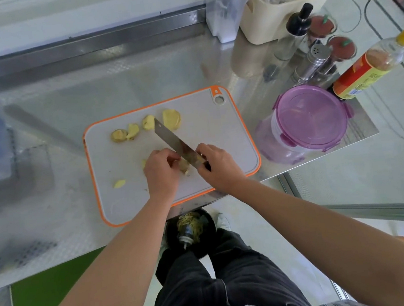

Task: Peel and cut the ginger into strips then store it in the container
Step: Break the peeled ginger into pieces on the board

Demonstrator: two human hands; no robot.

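- A small ginger scrap (pixel 119 183) lies at the left of the orange-rimmed cutting board (pixel 218 131).
- Four ginger chunks (pixel 171 116) sit along the board's far side. Most are yellow and seemingly peeled, though one looks brownish.
- The left hand (pixel 161 174) pinches a ginger piece (pixel 184 166) in curled fingers near the board's middle.
- The knife (pixel 169 138) rests its blade against that piece, and the right hand (pixel 220 168) is wrapped around the handle.
- Peeling or trimming appears to be under way. No strips are visible, so cutting and storing remain.
- The purple container (pixel 309 119) stands just right of the board with its lid on.
- The board lies on a stainless-steel counter (pixel 43 124), with a metal rail along the wall behind it.
- A black bin (pixel 191 226) sits on the floor below.
- A sauce bottle (pixel 362 71) stands at the far right.
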